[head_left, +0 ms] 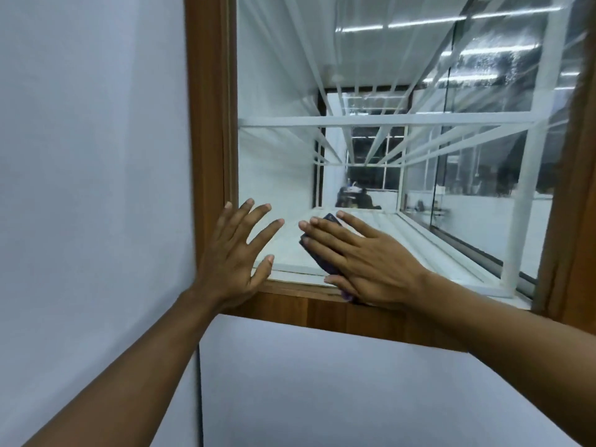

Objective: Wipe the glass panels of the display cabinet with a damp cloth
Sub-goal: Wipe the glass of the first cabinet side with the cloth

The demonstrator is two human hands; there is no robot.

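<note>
From the head camera, you are at the lower left corner of the display cabinet (pixel 309 308), working the front glass panel (pixel 371 75). Your right hand (pixel 364 266) lies flat with straight fingers, pressing a dark purple cloth (pixel 317 257) against the pane just above the bottom rail; only the parts of the cloth between and beyond your fingers show. Your left hand (pixel 238 253) holds nothing. Its fingers are spread wide and straight over the corner where the glass meets the wooden upright (pixel 208 124), apparently bracing there, though you cannot tell whether the palm truly touches. This looks like the wiping step itself, at the bottom strip of the panel. Most of the pane above your hands shows no sign either way of having been wiped. The side pane (pixel 516 59) on the right carries droplets or streaks. The next move likely calls for even pressure and a steady sweep along the bottom edge toward the right, then overlapping passes upward, with the cloth flat under your palm so it does not bunch or slip out. No brand, label or writing can be read anywhere on the cabinet, the cloth or the white wall (pixel 80 156).
</note>
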